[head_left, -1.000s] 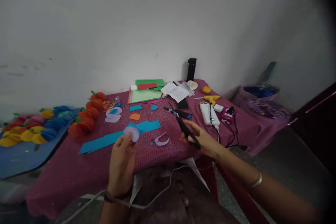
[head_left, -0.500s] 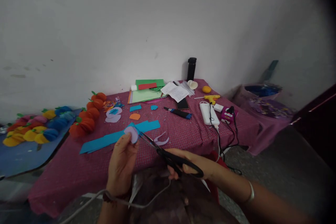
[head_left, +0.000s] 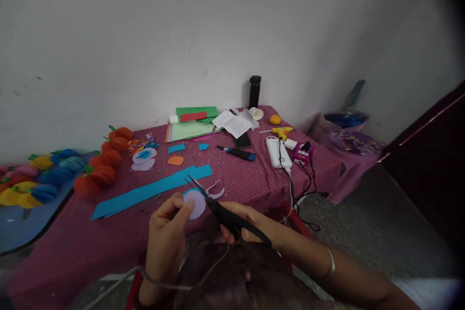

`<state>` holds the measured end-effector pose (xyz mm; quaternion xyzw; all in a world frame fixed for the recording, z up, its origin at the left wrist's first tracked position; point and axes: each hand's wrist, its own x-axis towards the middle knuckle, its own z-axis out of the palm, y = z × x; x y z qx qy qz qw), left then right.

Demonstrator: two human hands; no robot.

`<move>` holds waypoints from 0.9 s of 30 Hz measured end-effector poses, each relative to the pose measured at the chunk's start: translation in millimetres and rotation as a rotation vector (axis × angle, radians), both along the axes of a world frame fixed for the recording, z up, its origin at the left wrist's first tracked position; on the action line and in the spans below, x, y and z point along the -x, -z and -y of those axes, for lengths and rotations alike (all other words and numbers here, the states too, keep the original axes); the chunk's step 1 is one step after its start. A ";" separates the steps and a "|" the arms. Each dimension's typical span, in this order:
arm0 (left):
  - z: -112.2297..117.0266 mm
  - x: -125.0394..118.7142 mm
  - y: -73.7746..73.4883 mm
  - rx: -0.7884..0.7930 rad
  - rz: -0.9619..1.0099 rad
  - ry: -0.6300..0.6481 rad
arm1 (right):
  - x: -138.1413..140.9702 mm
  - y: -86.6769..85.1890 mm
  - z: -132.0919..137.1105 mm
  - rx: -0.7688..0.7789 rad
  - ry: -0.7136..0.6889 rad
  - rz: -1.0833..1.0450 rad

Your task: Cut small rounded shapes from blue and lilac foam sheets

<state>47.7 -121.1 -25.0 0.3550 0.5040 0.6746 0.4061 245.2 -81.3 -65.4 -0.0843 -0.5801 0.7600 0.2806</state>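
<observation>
My left hand [head_left: 165,237] pinches a round lavender disc [head_left: 196,206] between thumb and fingers. A bit of blue sheet shows behind the disc's upper edge. My right hand [head_left: 257,220] is wrapped round the handles of black scissors [head_left: 227,215]. Their slightly parted blades point up and left along the disc's upper right edge; whether they bite into it I cannot tell. Just beyond lie long blue strips [head_left: 145,191] and a thin curved lavender offcut [head_left: 216,190]. Several small cut pieces, including an orange one [head_left: 176,160], rest farther back.
Orange pumpkin-shaped crafts [head_left: 103,174] line the table's left side. A utility knife [head_left: 238,153], yellow glue gun [head_left: 281,132], white power bank [head_left: 278,152] and cables occupy the right. A black bottle [head_left: 255,92] stands behind. A pale cord crosses my lap.
The lavender disc has come down and right, its face turned more towards me. The scissor blades have swung to point more steeply upward. The whole view has shifted slightly right.
</observation>
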 end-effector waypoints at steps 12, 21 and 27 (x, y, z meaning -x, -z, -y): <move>-1.7 -4.4 -3.2 0.067 0.154 0.102 | -0.4 11.2 1.6 -0.009 0.067 0.015; -3.5 -3.5 -0.5 0.057 0.135 0.100 | -1.3 8.2 2.8 -0.029 0.092 0.026; -2.8 -3.5 -0.2 0.014 0.062 0.093 | -1.9 13.4 3.4 0.001 0.103 0.006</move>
